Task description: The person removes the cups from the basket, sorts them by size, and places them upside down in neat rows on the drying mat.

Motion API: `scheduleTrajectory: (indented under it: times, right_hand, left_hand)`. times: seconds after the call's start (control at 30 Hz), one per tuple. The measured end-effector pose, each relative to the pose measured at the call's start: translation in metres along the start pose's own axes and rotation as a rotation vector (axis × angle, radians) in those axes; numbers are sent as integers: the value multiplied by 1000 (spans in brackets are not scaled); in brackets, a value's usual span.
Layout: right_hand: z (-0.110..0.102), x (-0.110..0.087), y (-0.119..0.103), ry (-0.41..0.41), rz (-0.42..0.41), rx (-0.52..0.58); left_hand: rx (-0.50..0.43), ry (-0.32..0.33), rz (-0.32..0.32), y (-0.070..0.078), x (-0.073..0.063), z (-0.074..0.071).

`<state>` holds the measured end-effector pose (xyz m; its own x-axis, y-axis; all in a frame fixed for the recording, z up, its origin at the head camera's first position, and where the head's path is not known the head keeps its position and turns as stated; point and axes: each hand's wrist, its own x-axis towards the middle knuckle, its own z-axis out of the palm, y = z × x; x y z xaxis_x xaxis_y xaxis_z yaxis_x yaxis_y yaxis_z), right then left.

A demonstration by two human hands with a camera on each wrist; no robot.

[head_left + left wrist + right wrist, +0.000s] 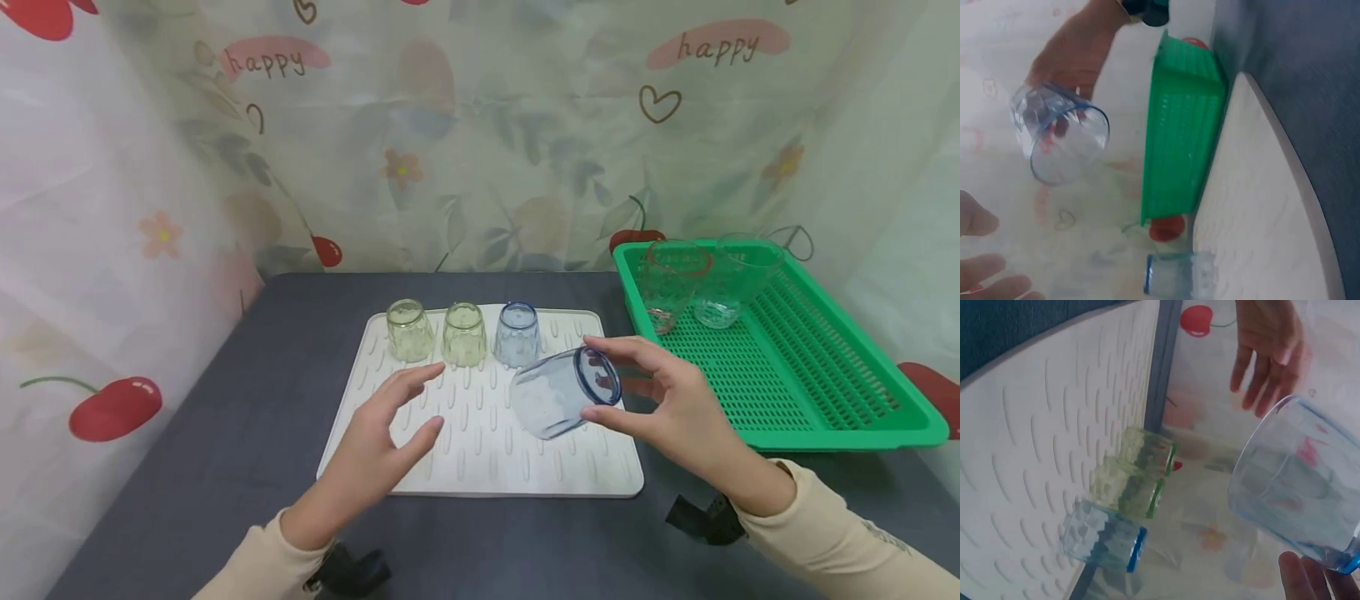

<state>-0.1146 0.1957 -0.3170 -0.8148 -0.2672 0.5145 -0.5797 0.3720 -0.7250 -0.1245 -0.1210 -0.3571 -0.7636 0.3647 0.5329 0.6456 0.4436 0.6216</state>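
My right hand grips a clear bluish glass around its thick blue base. The glass is tilted sideways above the white drying mat, its mouth toward the left. My left hand is raised over the mat's left side, thumb and fingers spread, holding nothing. Along the mat's back edge stand a yellow-green glass, a second yellow-green glass and a blue glass, all bottom up. In the left wrist view, the mouth of the held glass faces the camera.
A green plastic basket stands to the right of the mat. Inside its back left corner are a clear glass with a reddish rim and another clear glass. Patterned curtains surround the dark table.
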Motion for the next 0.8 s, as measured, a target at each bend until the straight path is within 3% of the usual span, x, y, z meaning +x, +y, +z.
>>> scheduleTrajectory:
  times: [0.2, 0.47, 0.8]
  right_hand:
    - [-11, 13, 0, 10, 31, -121]
    - [-22, 34, 4, -16, 111, -279]
    - [-25, 58, 21, -53, 326, -315]
  left_hand:
    - [194, 0, -48, -14, -13, -10]
    - [329, -30, -119, -28, -28, -16]
    - [448, -132, -230, -43, -42, -19]
